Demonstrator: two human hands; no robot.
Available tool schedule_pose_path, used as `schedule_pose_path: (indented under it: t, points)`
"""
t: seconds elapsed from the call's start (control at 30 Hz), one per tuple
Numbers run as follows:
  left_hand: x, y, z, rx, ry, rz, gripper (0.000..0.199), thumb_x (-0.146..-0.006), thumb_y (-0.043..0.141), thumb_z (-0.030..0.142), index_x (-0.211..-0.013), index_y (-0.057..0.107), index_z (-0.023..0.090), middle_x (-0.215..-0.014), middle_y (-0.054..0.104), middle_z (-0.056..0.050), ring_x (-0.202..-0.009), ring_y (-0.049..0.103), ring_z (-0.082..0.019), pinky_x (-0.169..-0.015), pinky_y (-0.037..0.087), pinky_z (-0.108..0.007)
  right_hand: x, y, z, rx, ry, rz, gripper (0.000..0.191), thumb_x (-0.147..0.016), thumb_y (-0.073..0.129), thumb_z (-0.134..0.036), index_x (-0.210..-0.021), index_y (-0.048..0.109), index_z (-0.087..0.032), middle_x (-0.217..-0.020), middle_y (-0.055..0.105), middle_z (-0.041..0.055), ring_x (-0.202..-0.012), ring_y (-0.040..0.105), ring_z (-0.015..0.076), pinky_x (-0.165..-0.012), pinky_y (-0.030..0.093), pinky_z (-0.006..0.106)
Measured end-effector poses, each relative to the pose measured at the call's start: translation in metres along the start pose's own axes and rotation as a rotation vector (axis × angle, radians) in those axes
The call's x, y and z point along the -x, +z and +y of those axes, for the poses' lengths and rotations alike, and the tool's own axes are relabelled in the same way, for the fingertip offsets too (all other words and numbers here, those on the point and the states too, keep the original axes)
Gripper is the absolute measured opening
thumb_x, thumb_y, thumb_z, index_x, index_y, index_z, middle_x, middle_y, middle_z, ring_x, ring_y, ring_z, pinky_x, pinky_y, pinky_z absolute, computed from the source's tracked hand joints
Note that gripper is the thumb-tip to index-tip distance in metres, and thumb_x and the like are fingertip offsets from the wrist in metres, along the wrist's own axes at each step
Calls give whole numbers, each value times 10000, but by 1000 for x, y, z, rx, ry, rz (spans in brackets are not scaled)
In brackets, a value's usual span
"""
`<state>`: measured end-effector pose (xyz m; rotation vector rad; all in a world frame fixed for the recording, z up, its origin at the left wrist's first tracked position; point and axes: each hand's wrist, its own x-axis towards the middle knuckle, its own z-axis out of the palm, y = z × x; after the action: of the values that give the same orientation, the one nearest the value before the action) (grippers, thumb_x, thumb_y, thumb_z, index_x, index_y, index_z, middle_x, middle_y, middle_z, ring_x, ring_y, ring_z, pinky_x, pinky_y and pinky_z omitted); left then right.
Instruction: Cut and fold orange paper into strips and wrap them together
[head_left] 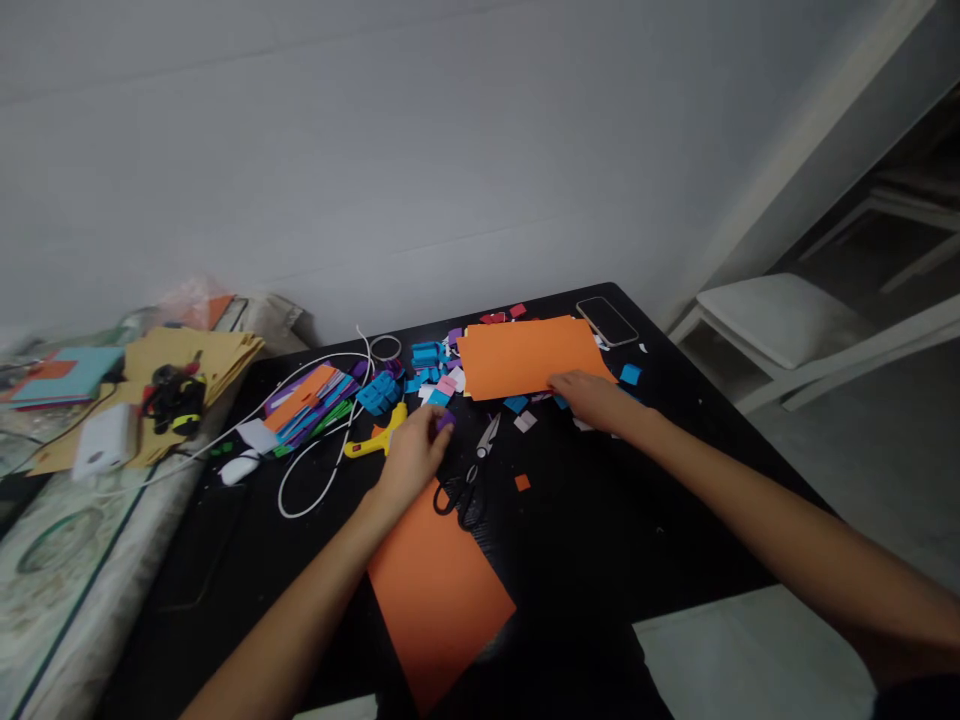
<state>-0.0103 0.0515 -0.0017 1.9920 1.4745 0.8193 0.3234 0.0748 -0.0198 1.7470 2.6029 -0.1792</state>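
Observation:
My left hand (414,448) is closed on a small purple piece (445,420), beside the handle of a yellow tool (375,438). My right hand (589,397) pinches the near edge of a large orange sheet (532,355), which lies over a pile of small coloured paper pieces. Between my hands, black-handled scissors (472,475) rest with their blades pointing away. A second orange sheet (442,600) lies nearer, partly under my left wrist. One small orange square (522,482) sits right of the scissors.
Coloured strips (311,400), a looping white cable (283,495) and a white mouse (240,467) occupy the table's left. A phone (607,321) lies at the back right corner. Brown envelopes (180,350) and a white device (106,440) are at far left. A white stool (772,315) stands beyond the right edge.

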Motion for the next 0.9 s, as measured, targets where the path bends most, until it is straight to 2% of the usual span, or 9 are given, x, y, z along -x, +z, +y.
schedule_pose_path:
  t: [0.23,0.37,0.5,0.6,0.67,0.73,0.77,0.83,0.9]
  points:
    - [-63,-14,-16,-121,-15,87,143,-892,622,261,-1021,630,198,-940,731,-125,-901,699,-320,-876,542,-448,4,1,-2,-77,-14,65,216,-1002,501,-156,-1153,655,-155,-1190,722,173,-1095,670,297,-897,529,400]
    - [-61,-16,-8,-141,20,96,139,-903,595,256,-1020,633,191,-1089,699,-172,-1060,667,-352,-969,509,-486,10,4,-6,-128,8,136,259,-981,526,-145,-1202,660,-152,-1313,674,210,-1206,642,333,-1008,521,478]
    - [-16,-13,8,-83,78,-54,99,-940,554,265,-942,631,204,-906,695,-94,-812,659,-260,-761,517,-371,25,11,-32,-207,6,216,297,-985,502,-134,-1227,671,-98,-1420,600,274,-1330,572,386,-1099,472,574]
    - [32,-3,26,7,130,-259,241,-1010,507,325,-814,597,217,-643,604,5,-559,547,-159,-548,407,-267,42,13,-75,-333,-79,255,278,-1036,481,-196,-1224,681,-147,-1337,678,189,-1287,618,293,-1137,475,486]
    - [66,7,40,56,180,-388,362,-998,551,358,-668,543,209,-573,559,22,-503,479,-120,-501,347,-248,54,10,-112,-716,-210,290,248,-1032,541,-286,-1188,695,-170,-1245,727,160,-1222,664,274,-1085,519,465]
    - [98,16,53,155,281,-611,392,-944,609,334,-587,521,199,-530,518,23,-476,421,-103,-482,318,-257,66,1,-150,-1064,-281,190,260,-1005,580,-331,-1155,714,-166,-1148,770,133,-1106,722,248,-996,568,419]
    - [112,19,57,197,290,-739,390,-917,634,349,-570,532,201,-516,500,21,-473,411,-107,-470,318,-264,71,-4,-167,-1224,-305,66,276,-1005,569,-341,-1136,727,-157,-1095,789,122,-1034,748,231,-939,589,389]
    - [135,21,60,339,170,-878,356,-838,717,501,-620,622,235,-549,537,8,-484,466,-130,-426,344,-269,81,-13,-196,-1481,-424,-241,364,-1020,533,-423,-1081,761,-146,-1039,816,114,-962,780,218,-852,614,349]
    - [151,19,58,446,73,-933,260,-830,700,579,-797,751,326,-577,584,-18,-470,532,-188,-380,414,-324,90,-20,-216,-1614,-587,-277,450,-987,559,-538,-976,774,-142,-1036,824,130,-1008,785,235,-919,608,369]
